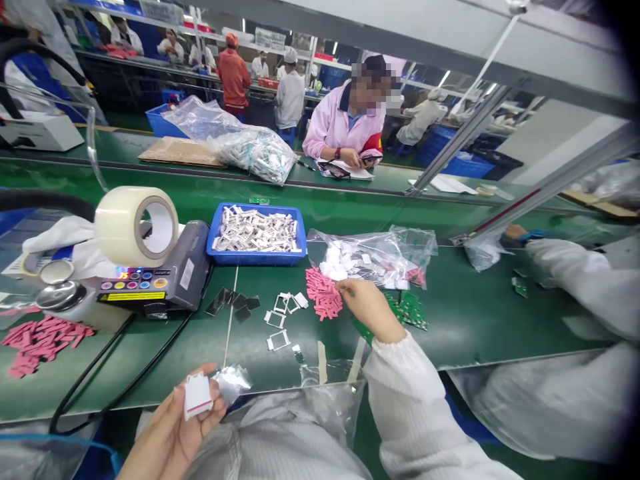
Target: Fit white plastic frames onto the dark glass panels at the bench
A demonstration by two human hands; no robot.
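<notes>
At the lower left of the frame, a heap of pink strips [45, 343] lies on the green bench [465, 313]. Above it, a big roll of clear tape [136, 227] sits on a gray tape machine [155, 270], so the tape is easy to reach. The machine has colored buttons and a yellow label, but its words are too small to read. At the bottom, the person's left hand [170, 427] holds up a white piece [197, 395] with a pink edge, maybe to look at it. Its fingers [213, 415] are closed on the piece, and a bit of silver film [231, 383] is just beside it. Next come dark squares [233, 303], white frames [280, 320], and a blue tray [255, 233] full of small packs. The right hand [370, 307] is at a small pile of pink strips [324, 293]. Its fingers [345, 285] touch the pile, but I cannot tell if they grip a strip. Green boards [413, 310] lie just beside this hand, below a clear bag [370, 257]. At the right, a co-worker's white sleeve [575, 280] reaches in.
</notes>
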